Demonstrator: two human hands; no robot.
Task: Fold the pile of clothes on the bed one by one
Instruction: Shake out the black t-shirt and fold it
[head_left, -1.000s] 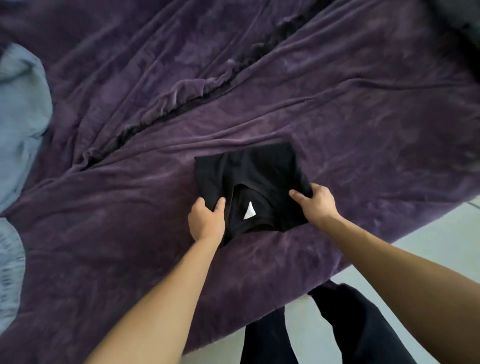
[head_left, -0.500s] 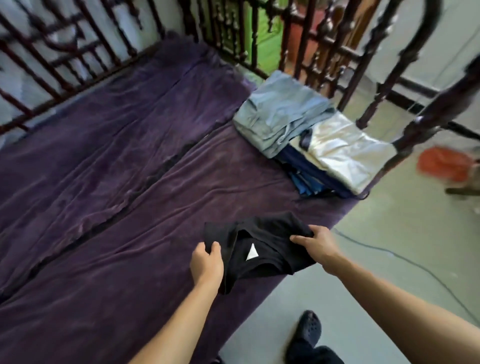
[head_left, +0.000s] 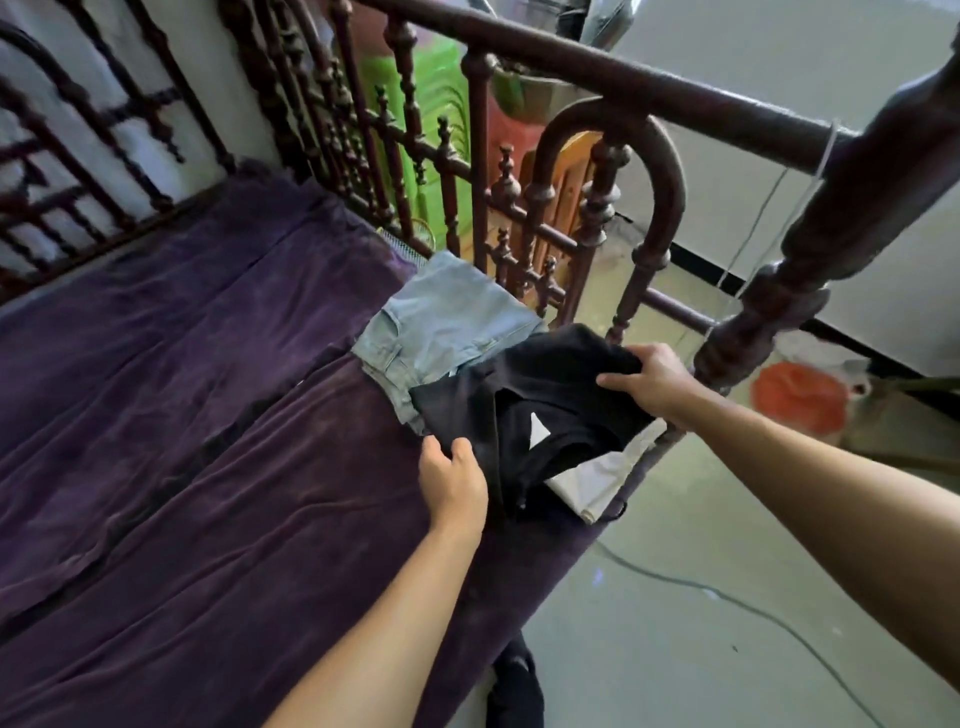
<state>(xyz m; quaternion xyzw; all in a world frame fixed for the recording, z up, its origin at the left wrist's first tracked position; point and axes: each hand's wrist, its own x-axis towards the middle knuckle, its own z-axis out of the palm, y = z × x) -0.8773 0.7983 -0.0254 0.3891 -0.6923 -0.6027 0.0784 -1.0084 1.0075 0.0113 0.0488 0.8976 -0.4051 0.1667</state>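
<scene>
Both hands have a grip on the folded black shirt (head_left: 561, 410): left hand (head_left: 453, 480) pinches its near edge, right hand (head_left: 649, 382) clutches the far corner. It sits over the folded pile at the bed's (head_left: 208, 415) corner, partly covering the jeans (head_left: 441, 327) and a white garment (head_left: 602, 475).

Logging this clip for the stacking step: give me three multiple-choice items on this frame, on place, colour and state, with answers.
1. Where is the black shirt? A on the floor; B over the white garment, beside the folded jeans; C draped on the bed rail.
2. What colour is the bed cover? A green; B purple; C yellow.
3. What holds the shirt? A left hand and right hand; B right hand only; C neither hand.
Answers: 1 B, it overlaps the white fabric by the denim; 2 B, plainly purple; 3 A, fingers curl on both edges.
</scene>
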